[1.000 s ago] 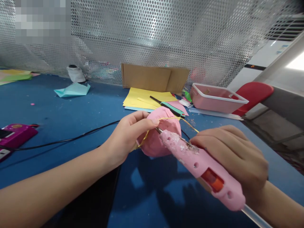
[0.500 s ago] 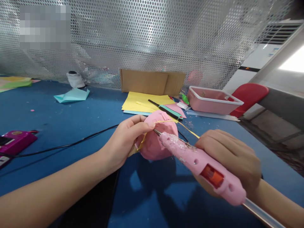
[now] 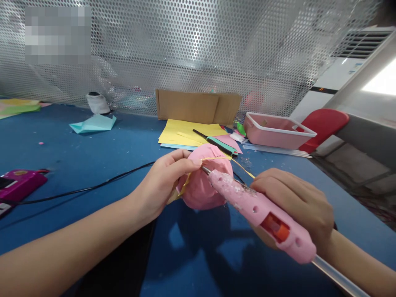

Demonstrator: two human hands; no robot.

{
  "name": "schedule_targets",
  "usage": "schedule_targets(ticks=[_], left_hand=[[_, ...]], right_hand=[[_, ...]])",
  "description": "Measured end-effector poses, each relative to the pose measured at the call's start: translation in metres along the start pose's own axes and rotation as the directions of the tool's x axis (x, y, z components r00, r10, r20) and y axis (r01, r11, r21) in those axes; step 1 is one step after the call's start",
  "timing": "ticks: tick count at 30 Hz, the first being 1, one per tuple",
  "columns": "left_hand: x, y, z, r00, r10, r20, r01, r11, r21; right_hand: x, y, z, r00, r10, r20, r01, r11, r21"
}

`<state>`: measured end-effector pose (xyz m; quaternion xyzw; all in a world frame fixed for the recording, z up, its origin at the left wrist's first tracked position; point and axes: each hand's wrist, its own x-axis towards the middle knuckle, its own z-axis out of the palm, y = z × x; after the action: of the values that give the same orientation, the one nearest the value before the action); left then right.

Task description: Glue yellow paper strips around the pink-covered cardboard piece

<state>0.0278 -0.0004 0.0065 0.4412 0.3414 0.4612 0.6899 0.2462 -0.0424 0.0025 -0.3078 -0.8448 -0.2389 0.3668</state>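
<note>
My left hand (image 3: pixel 168 177) is closed on the left side of a rounded pink paper piece (image 3: pixel 210 192), with the thumb pressed near its top. A thin yellow strip (image 3: pixel 216 158) runs from under that thumb across the pink piece to my right hand (image 3: pixel 291 202). That hand is wrapped round a pink hot glue gun (image 3: pixel 260 210), its metal nozzle at the pink piece close to my left thumb. A clear glue stick (image 3: pixel 335 276) sticks out of the gun's back end. The glue gun's handle and trigger are hidden.
Behind the hands lie yellow paper sheets (image 3: pixel 182 128) and a teal-and-black cutter (image 3: pixel 221 145). A pink basket (image 3: pixel 278 136) stands at the back right, cardboard (image 3: pixel 188 105) at the back. A black cable (image 3: pixel 93 187) crosses to a purple device (image 3: pixel 24 183) at left.
My right hand and the glue gun have shifted slightly left. The nozzle stays close to my left thumb, and my left hand keeps its grip.
</note>
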Motion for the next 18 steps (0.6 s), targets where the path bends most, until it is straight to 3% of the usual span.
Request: schedule_targets(ticks=[18], left_hand=[[0.0009,0.0003,-0.0043,0.999,0.013,-0.032,-0.008,0.987,0.163]], right_hand=[[-0.0064,0.0043,-0.0005,0.998,0.069,-0.010,-0.069,0.996,0.052]])
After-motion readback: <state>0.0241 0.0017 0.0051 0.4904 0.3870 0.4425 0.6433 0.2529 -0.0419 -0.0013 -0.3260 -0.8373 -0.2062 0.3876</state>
